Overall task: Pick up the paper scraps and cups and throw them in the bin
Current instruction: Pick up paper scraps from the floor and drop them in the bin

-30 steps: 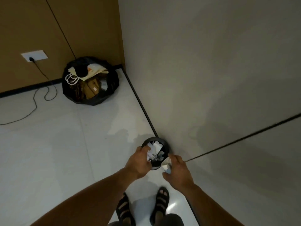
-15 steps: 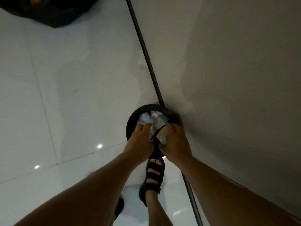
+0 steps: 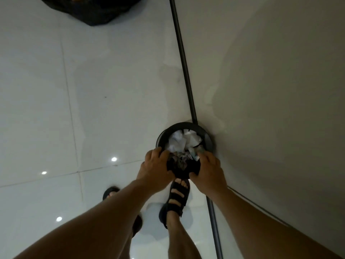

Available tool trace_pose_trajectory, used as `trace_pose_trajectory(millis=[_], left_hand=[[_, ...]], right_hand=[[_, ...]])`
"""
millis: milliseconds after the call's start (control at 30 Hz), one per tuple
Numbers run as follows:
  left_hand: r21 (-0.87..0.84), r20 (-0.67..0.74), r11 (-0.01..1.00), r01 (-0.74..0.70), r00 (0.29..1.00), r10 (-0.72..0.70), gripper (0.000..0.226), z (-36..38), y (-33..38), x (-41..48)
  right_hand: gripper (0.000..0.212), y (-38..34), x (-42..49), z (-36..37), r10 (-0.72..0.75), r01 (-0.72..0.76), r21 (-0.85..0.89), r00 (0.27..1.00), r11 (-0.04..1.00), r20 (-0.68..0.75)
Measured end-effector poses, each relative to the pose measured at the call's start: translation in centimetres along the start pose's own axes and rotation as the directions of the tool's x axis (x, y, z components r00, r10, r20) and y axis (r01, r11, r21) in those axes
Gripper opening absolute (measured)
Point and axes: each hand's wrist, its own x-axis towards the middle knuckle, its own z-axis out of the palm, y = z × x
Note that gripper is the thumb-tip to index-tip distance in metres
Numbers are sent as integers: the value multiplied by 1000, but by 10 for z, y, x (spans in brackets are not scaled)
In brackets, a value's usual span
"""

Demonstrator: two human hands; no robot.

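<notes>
Here the fingers of the left hand curl over the near rim of the bin, and the fingers of the right hand curl over the same rim from the other side. Both hands grip the black bin between them, thumbs on its near wall. Crumpled white paper scraps fill the bin up to its rim; a pale greenish piece lies just beside the right fingers, too blurred to tell whether it is a cup. The bin stands on the glossy white floor, touching the dark skirting strip at the foot of the grey wall. A black sandal sits just below the hands. A black bag lies well apart at the top edge.
</notes>
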Motion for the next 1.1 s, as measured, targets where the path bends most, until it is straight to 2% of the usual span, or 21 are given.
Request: trace_pose_trajectory(millis=[200, 300, 433, 600, 733, 867, 1000, 1100], left_hand=[[18, -53, 998, 60, 997, -59, 75, -108, 1, -87], [40, -87, 997, 71, 994, -67, 76, -156, -3, -156], [0, -192, 991, 132, 973, -129, 78, -200, -11, -246], [-79, -326, 962, 262, 905, -273, 77, -235, -23, -351], [-207, -451, 909, 361, 790, -416, 75, -237, -31, -433], [-325, -512, 827, 459, 649, -562, 75, -207, -42, -514], [-485, -505, 695, 531, 479, -718, 73, -161, -63, -608], [-630, -458, 547, 551, 305, -835, 71, -116, -84, -686]], right_hand=[[77, -68, -84, -79, 0, 1, 114, 1000, 993, -9], [78, -110, -142, -114, -50, 50, 105, 999, 993, 1], [79, -165, -209, -147, -215, 215, 21, 977, 976, 0], [78, -222, -270, -180, -482, 480, -202, 875, 853, 47], [82, -262, -311, -198, -633, 620, -366, 768, 695, 98], [84, -304, -363, -192, -748, 734, -456, 634, 503, 195], [84, -350, -436, -155, -821, 822, -492, 476, 288, 315], [84, -379, -506, -109, -857, 871, -481, 323, 102, 402]])
